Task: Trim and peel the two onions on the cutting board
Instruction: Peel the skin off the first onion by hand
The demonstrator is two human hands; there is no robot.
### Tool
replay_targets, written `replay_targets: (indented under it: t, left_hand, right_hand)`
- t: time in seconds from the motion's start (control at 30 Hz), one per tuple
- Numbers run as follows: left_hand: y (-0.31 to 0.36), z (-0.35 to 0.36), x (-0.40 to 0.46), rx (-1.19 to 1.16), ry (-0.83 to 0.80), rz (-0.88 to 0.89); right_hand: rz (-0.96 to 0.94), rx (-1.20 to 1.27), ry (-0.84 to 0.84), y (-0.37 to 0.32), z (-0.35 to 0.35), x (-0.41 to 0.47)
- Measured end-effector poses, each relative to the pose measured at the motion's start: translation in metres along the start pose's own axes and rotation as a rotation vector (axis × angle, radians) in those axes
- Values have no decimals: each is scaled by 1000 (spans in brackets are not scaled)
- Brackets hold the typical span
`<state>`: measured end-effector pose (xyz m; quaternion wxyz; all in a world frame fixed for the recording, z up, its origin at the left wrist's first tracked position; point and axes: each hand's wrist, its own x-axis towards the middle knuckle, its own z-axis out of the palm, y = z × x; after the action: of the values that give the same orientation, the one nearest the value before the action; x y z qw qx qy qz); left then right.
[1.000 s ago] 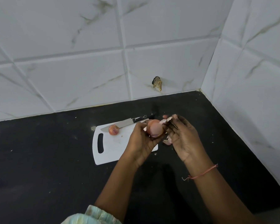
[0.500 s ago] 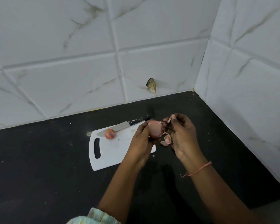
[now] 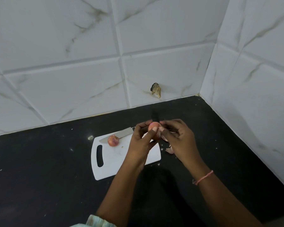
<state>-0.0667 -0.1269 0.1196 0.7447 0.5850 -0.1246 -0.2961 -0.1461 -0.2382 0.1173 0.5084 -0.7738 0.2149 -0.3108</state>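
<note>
My left hand (image 3: 140,141) grips a pinkish onion (image 3: 154,126) in its fingertips, lifted above the right end of the white cutting board (image 3: 115,163). My right hand (image 3: 179,138) pinches a strip of loose skin (image 3: 162,134) at the onion's right side. A second, smaller onion (image 3: 113,140) lies on the board's far left part, near the handle slot. A knife (image 3: 120,134) lies along the board's far edge, its blade touching that onion and its handle hidden behind my hands.
The board sits on a black counter (image 3: 39,177) in a corner of white marble-look tiled walls. Peeled skin scraps (image 3: 169,150) lie on the counter just right of the board. A chipped hole (image 3: 156,90) marks the back wall.
Both hands with the onion have risen slightly and turned it; my right hand has come in close against the onion's right side and taken hold of another piece of skin.
</note>
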Motion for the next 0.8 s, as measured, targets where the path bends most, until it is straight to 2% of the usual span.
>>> replay_targets:
  t: [0.07, 0.2, 0.37, 0.67, 0.8]
  left_hand:
    - [1, 0, 3, -24, -21, -4]
    - [-1, 1, 12, -5, -38, -15]
    - [-2, 4, 19, -29, -59, -39]
    - [-10, 6, 26, -113, -28, -76]
    - [-10, 11, 29, -277, -41, -174]
  right_hand:
    - [-34, -80, -23, 1, -1, 1]
    - [-142, -205, 55, 4, -5, 9]
    - [-196, -313, -11, 7, -8, 21]
    - [248, 120, 108, 13, -2, 23]
    - [191, 124, 128, 10, 1, 19]
